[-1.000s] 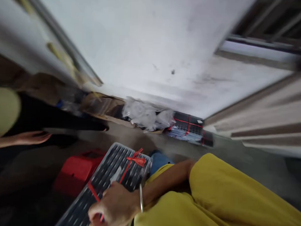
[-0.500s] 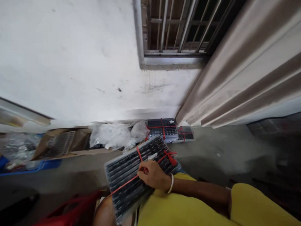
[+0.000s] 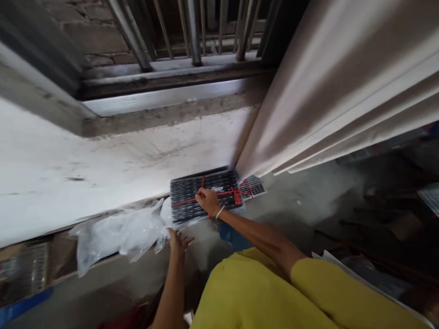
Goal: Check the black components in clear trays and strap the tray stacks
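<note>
A flat stack of black slotted trays (image 3: 189, 202), wrapped in clear film and tied with red ribbon, lies on the floor against the white wall. My right hand (image 3: 208, 200), with a bangle at the wrist, rests on top of it and pinches the red ribbon. My left hand (image 3: 178, 240) reaches out with fingers spread, just short of the stack's near edge, touching nothing I can make out. A second ribbon-tied tray bundle (image 3: 253, 187) lies just beyond, by the corner.
Crumpled clear plastic bags (image 3: 119, 235) lie left of the stack, with a cardboard box (image 3: 25, 265) and a blue bin edge (image 3: 16, 308) further left. A ribbed metal shutter (image 3: 333, 91) rises on the right. A barred window (image 3: 181, 33) sits above the wall.
The tray stack went from my lap out to the floor by the wall, still under my right hand. My left arm has come forward. The view swung right and up.
</note>
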The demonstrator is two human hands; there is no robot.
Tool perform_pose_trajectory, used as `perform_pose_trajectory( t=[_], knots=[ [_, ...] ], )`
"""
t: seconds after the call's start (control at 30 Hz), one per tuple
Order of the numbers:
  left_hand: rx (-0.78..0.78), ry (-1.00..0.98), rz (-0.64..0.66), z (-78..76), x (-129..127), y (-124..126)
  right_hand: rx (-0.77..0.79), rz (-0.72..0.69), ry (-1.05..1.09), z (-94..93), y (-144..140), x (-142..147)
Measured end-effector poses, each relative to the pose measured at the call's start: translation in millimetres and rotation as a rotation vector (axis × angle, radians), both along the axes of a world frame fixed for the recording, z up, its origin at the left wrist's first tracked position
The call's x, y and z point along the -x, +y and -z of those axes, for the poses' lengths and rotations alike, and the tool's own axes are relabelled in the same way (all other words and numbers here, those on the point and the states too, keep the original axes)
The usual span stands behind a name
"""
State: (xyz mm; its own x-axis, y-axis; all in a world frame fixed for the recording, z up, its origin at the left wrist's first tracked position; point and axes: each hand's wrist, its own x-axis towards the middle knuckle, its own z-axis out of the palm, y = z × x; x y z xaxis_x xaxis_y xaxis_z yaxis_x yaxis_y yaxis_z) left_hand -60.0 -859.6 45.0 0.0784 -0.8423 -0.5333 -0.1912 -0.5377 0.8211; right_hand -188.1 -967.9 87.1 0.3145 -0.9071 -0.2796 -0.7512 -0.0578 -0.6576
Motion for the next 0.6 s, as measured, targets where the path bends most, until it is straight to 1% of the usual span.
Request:
perform_pose_trajectory(
  t=[0.07, 0.1, 0.13, 0.2, 0.3, 0.4, 0.5, 0.6],
  knots=[
    [-0.123, 0.170, -0.168, 21.4, 10, -7, 0.015, -0.034, 0.038, 27.1, -12, 4],
    [-0.173, 0.255, -0.258, 29.7, 14, -8, 0.028, -0.058, 0.049, 37.9, -13, 5],
    [-0.207, 0.330, -0.341, 36.3, 17, -9, 0.042, -0.084, 0.057, 46.5, -13, 5],
    [-0.249, 0.468, -0.504, 45.4, 20, -10, 0.078, -0.137, 0.072, 57.9, -11, 6],
    [-0.284, 0.638, -0.732, 52.3, 18, -9, 0.138, -0.194, 0.117, 64.8, -8, 6],
    [-0.290, 0.778, -0.916, 56.3, 14, -10, 0.223, -0.216, 0.194, 68.1, -9, 11],
    [-0.237, 0.894, -1.030, 58.6, 13, -12, 0.322, -0.289, 0.257, 74.9, -12, 22],
    [-0.174, 0.979, -1.074, 59.6, 13, -17, 0.385, -0.423, 0.299, 86.3, -16, 31]
  ],
)
